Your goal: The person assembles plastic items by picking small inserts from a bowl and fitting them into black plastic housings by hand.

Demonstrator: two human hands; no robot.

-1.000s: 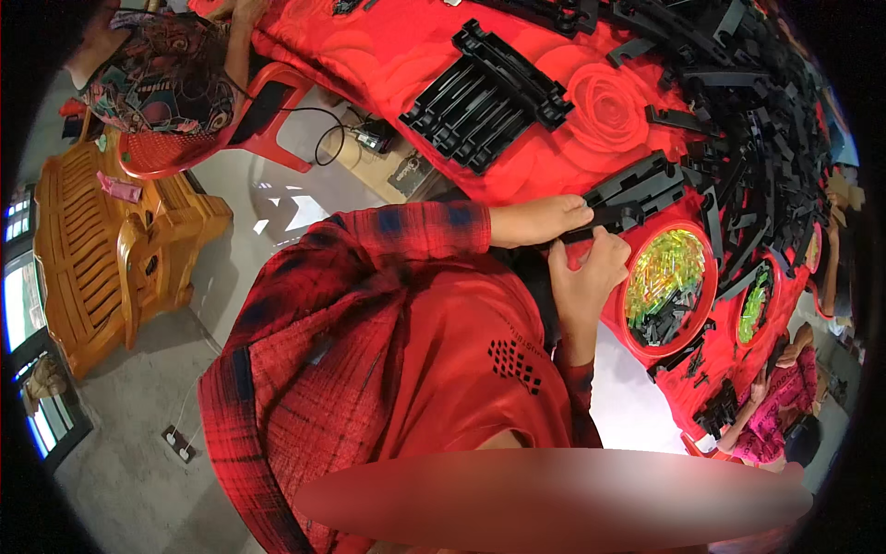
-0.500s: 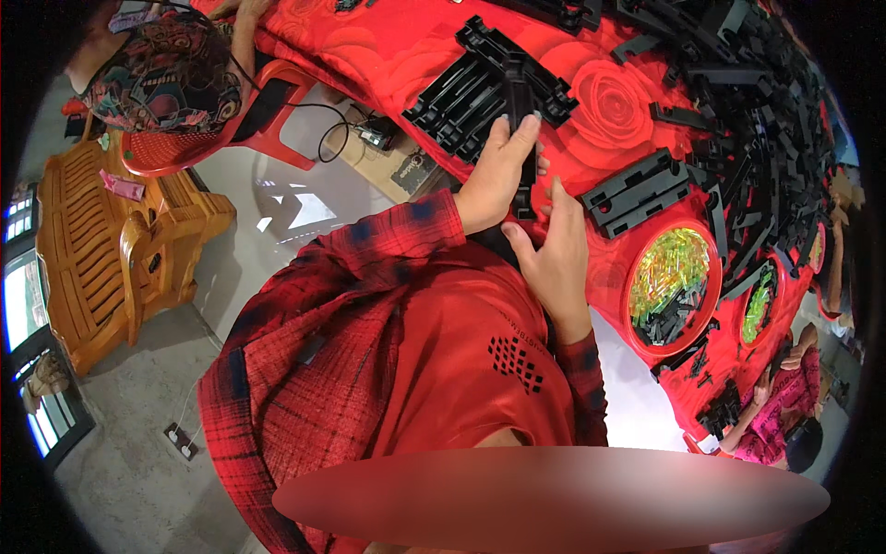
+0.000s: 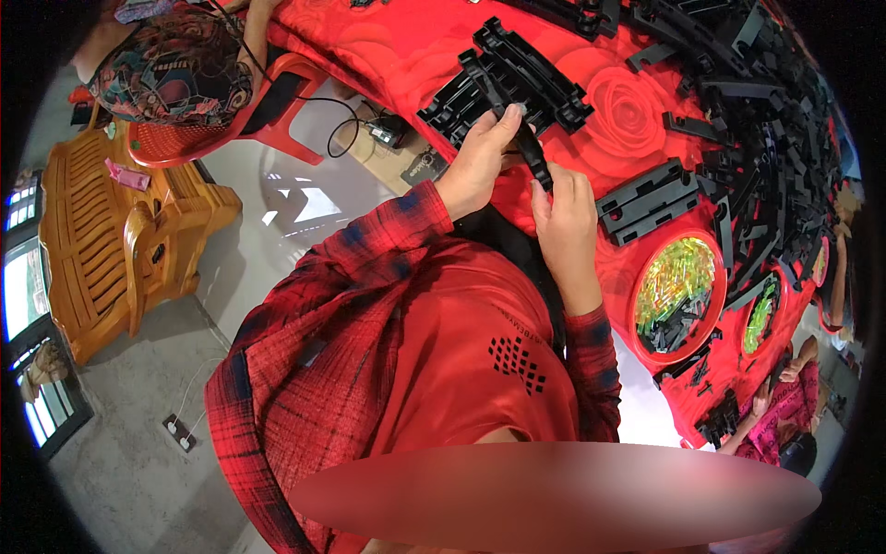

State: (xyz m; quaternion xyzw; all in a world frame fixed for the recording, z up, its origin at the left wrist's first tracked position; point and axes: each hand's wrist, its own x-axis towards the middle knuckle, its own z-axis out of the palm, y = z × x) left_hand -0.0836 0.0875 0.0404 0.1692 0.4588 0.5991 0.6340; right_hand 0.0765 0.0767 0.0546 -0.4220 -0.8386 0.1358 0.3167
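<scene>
A long black plastic strip is held at a slant between both hands over the near edge of the table. My left hand is closed round its upper part, thumb on top. My right hand grips the lower end between thumb and fingers. Just beyond lies a row of similar black plastic strips with notched ends, side by side on the red cloth; the held strip partly covers them. To the right of my right hand rest flat black slotted pieces.
A red bowl holds small clear yellow-green pieces and black bits; a second bowl holds green ones. Black parts heap along the right. Other people sit at the far left and right. A red plastic chair and wooden bench stand left.
The strip has tilted from nearly upright to a slant, its lower end moving right. My right hand has closed on that end, and my left hand has shifted slightly left.
</scene>
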